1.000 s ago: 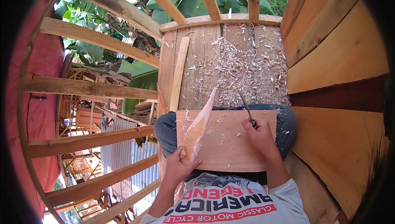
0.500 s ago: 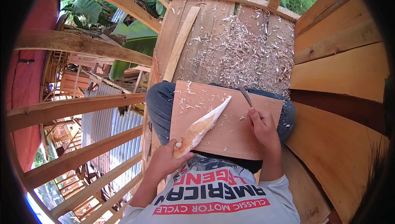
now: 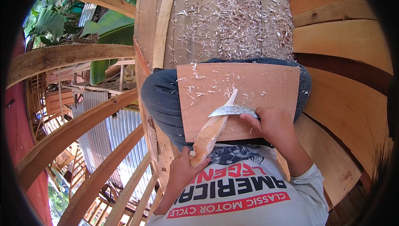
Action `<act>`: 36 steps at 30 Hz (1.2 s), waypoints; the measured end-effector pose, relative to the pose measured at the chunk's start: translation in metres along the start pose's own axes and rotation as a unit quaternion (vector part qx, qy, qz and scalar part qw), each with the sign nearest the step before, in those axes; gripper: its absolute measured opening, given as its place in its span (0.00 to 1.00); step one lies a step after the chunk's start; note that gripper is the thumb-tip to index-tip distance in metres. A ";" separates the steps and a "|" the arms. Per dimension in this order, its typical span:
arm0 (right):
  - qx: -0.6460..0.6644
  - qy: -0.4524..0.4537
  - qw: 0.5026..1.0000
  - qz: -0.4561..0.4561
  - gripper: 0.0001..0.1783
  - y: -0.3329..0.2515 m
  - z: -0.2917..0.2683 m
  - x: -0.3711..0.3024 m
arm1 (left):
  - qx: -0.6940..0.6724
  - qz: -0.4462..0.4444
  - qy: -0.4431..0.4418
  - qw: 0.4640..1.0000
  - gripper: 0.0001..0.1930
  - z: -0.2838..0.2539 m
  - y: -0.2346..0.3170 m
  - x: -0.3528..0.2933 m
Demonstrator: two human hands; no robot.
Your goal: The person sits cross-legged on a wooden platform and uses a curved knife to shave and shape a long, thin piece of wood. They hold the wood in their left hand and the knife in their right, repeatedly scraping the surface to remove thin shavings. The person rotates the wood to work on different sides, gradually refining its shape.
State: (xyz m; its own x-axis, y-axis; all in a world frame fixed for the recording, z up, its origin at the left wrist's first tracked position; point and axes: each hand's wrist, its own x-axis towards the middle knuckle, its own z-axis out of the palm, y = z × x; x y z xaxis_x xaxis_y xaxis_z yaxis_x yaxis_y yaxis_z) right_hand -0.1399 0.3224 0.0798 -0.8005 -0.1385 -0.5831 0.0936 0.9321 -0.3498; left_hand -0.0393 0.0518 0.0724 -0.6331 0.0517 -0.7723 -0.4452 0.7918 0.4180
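Note:
On my lap rests a flat reddish-brown board (image 3: 274,84). A long tapered piece of wood (image 3: 209,136), pale and carved at its narrow tip, lies slanting over the board's near half. My left hand (image 3: 185,172) is closed round its thick lower end, close to my shirt. In my right hand (image 3: 276,126) is a knife with a curved metal blade (image 3: 235,110); its handle is hidden in my fist. The blade crosses over the narrow part of the wood, edge seemingly against it, though contact is hard to tell. Small shavings (image 3: 193,91) dot the board.
My crossed legs (image 3: 162,105) support the board. Curled shavings (image 3: 245,22) cover much of the plank floor ahead. A loose wood strip (image 3: 165,22) lies at the far left. Railing slats (image 3: 75,126) stand on the left, and a plank wall (image 3: 341,41) curves along the right.
My right hand has brought the knife leftward, so its blade now lies across the carved wood. The wood has turned more upright in my left hand. The whole view has shifted.

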 end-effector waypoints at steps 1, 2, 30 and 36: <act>-0.012 -0.010 1.000 0.001 0.34 0.000 -0.002 0.002 | -0.017 0.009 0.006 1.000 0.32 0.003 -0.003 0.001; -0.030 -0.012 0.999 0.002 0.35 -0.001 -0.003 0.003 | -0.002 0.009 0.000 1.000 0.32 0.004 -0.005 0.002; -0.084 0.083 0.993 -0.020 0.32 -0.002 0.024 -0.013 | 0.038 0.099 0.034 0.994 0.33 0.019 -0.025 0.007; -0.129 0.114 0.984 0.043 0.34 0.012 0.014 0.015 | 0.038 0.081 0.022 0.996 0.32 0.013 -0.018 0.005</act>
State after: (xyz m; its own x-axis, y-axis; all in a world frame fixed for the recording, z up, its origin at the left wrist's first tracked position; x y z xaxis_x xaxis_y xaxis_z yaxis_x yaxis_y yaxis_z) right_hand -0.1426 0.3269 0.0564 -0.9111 -0.0047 -0.4121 0.0361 0.9952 -0.0913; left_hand -0.0261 0.0458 0.0547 -0.7205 0.1582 -0.6751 -0.2868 0.8185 0.4978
